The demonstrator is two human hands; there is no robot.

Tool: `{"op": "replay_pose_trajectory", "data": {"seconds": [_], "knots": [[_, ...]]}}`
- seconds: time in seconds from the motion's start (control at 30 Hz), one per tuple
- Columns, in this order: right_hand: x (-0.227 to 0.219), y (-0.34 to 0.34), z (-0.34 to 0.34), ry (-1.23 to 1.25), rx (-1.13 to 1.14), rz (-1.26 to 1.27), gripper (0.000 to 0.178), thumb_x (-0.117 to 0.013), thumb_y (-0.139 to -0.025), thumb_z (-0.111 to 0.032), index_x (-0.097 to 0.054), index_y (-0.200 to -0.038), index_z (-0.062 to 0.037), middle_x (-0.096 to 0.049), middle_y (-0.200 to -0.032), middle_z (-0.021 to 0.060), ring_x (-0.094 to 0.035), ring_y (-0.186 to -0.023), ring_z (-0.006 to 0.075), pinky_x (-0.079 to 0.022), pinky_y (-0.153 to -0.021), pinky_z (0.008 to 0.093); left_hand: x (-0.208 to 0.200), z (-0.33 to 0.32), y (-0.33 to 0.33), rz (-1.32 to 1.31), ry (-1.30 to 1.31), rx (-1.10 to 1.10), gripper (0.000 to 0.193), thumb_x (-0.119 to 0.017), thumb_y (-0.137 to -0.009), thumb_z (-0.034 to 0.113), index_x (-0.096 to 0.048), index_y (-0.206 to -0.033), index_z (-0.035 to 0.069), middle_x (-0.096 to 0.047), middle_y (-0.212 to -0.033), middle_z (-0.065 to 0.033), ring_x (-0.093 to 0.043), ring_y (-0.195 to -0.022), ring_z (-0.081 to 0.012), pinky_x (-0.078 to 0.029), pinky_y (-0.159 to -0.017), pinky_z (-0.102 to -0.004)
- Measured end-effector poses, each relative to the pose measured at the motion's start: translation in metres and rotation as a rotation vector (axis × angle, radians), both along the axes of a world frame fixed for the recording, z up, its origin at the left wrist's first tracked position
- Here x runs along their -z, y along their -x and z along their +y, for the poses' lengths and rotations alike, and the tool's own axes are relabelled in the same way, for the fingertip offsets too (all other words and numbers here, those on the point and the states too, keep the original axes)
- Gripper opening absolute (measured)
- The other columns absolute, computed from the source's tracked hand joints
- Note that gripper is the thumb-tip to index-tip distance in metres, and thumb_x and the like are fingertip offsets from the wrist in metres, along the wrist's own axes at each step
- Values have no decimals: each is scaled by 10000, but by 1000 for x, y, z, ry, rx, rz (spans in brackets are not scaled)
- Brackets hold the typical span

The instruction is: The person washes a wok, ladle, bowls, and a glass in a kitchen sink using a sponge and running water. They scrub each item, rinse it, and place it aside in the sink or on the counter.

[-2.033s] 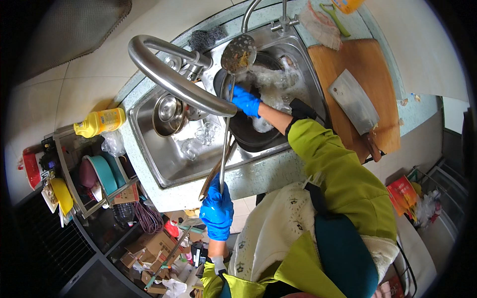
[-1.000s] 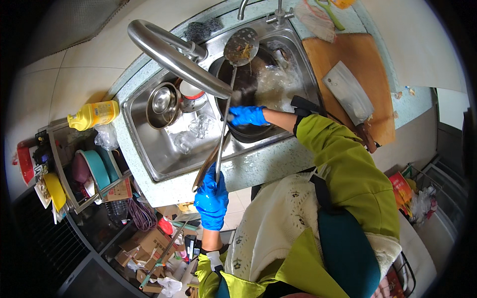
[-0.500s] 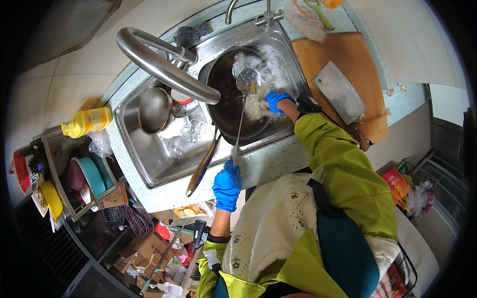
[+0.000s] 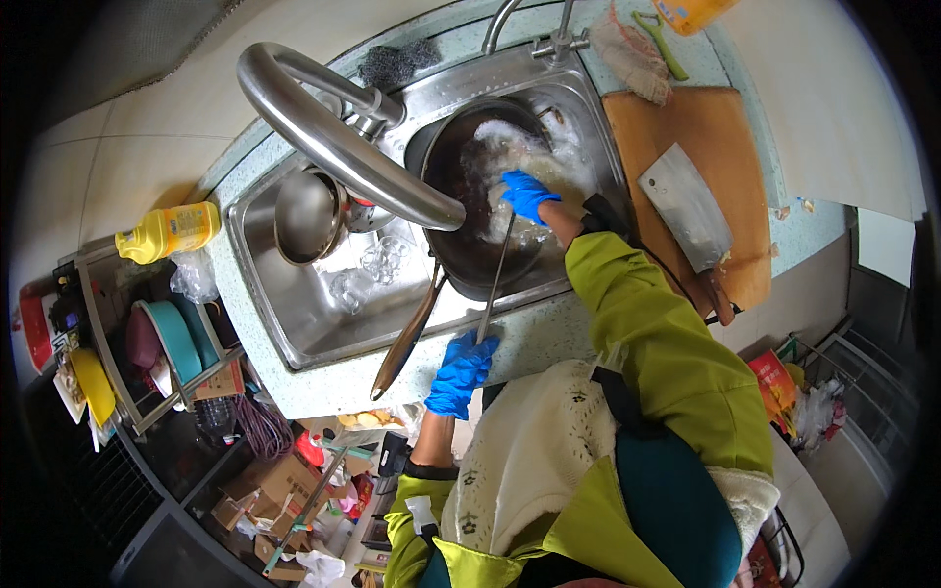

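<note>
My left hand (image 4: pixel 461 374), in a blue glove, is closed around the handle of a skimmer (image 4: pixel 499 267) at the counter's front edge. The shaft runs forward into a dark wok (image 4: pixel 446 196) lying in the right sink basin, with soapy water inside. Over the suds (image 4: pixel 573 162) is my right hand (image 4: pixel 529 195), also blue-gloved, its fingers curled at the skimmer's far end. Hand and foam hide the skimmer's head and whatever the fingers hold. The wok's wooden handle (image 4: pixel 407 338) sticks out over the front rim toward me.
A large curved faucet (image 4: pixel 343 147) arches over the wok. In the left basin (image 4: pixel 304 318) lie a steel pot (image 4: pixel 306 218) and clear plastic pieces (image 4: pixel 382 260). To the right, a cleaver (image 4: pixel 688 208) rests on a wooden board (image 4: pixel 637 127). A yellow bottle (image 4: pixel 172 232) stands at left.
The skimmer's head, visible above the suds before, is now hidden. My right hand has moved left and up onto its end. My left hand has shifted slightly right. The view has shifted a little.
</note>
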State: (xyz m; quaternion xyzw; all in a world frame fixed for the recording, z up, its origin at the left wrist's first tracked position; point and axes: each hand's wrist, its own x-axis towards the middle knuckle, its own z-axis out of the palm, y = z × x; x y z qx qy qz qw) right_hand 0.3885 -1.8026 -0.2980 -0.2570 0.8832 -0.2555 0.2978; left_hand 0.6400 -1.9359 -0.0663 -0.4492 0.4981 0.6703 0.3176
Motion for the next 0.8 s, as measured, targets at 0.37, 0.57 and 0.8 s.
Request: {"op": "replay_pose_trajectory", "data": {"seconds": [0.37,0.57,0.8], "knots": [[-11,15,-12,-69,123,-36,292,-541,-764,-199,-629,-1014,-75,-555,-1100,214,-536,-1024,352,-443,-852,440,12,-13,0,-32,-162,41,338,-556,-853,383,-649,-846,58,-339,-467,75,-276,-380,-41,-177,-366,-226],[-30,15,14,-345,-260,-88,433,-490,-833,-200,-447,-1250,-94,-428,-1305,146,-438,-1167,334,-362,-974,402,19,-2,-10,199,33,55,344,-559,-857,373,-650,-795,47,-383,-476,59,-294,-395,-50,-197,-377,-223],[-19,21,-13,-232,-132,50,397,-524,-802,-211,-515,-1188,-120,-540,-1180,123,-518,-1076,310,-422,-913,385,29,-16,-11,136,-35,79,319,-574,-850,365,-649,-785,62,-501,-554,24,-346,-440,-52,-253,-405,-226]]}}
